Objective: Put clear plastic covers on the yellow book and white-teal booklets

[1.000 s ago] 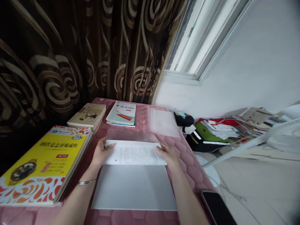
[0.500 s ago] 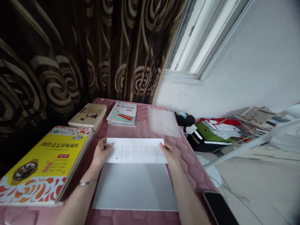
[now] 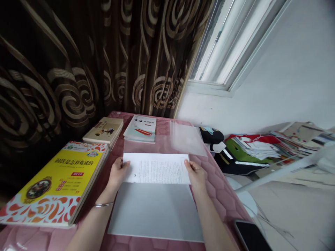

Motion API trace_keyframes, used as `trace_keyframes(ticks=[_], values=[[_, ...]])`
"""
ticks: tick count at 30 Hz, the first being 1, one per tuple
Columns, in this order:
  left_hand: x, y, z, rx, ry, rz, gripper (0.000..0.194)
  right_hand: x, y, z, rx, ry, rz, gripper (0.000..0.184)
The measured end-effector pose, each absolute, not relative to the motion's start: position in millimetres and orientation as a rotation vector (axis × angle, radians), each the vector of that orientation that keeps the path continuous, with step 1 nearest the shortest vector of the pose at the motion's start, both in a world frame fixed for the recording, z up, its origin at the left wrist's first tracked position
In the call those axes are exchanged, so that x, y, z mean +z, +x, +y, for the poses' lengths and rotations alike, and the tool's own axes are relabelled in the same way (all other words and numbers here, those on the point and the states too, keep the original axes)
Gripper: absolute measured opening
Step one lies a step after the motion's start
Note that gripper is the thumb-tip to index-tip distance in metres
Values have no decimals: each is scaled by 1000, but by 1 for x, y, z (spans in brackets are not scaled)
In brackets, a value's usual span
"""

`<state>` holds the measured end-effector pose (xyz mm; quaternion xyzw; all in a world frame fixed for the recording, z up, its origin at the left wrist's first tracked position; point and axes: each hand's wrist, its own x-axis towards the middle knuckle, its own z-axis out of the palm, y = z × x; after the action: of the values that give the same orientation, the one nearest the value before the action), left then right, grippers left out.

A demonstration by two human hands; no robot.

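Observation:
Both hands hold a white printed page (image 3: 157, 169) by its left and right edges, thumbs on top. Rows of small characters cover it, with a page number near its lower left. My left hand (image 3: 119, 171), with a silver bangle at the wrist, is closed on the left edge. My right hand (image 3: 195, 174) pinches the right edge. Directly below the page, a plain pale grey sheet (image 3: 155, 211) lies between my forearms. Whether page and sheet are joined cannot be made out. The fingers under the page are hidden.
Yellow-covered books (image 3: 70, 174) and smaller tan books (image 3: 104, 129) are stacked at left. A pale booklet (image 3: 141, 129) and clear plastic sheets (image 3: 187, 138) lie farther back on the pink padded surface (image 3: 223, 198). A phone (image 3: 252, 235) lies near right.
The whole view has shifted slightly, so things appear a little farther right. Both hands keep the same hold on the printed page.

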<state>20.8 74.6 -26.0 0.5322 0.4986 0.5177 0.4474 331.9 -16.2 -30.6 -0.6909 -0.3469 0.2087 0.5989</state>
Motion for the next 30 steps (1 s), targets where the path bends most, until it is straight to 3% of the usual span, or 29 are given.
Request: trace_keyframes(ticks=[12,20,30], values=[[-42,20,80,1315,1382,1264,33,-32,330,-17,444,-1581,-852,54],[-45,22,81,1370,1402,1285,30,-35,330,-19,534,-1444,-763,41],[-41,21,81,1338,1347,1225,25,-36,327,-14,402,-1561,-846,51]])
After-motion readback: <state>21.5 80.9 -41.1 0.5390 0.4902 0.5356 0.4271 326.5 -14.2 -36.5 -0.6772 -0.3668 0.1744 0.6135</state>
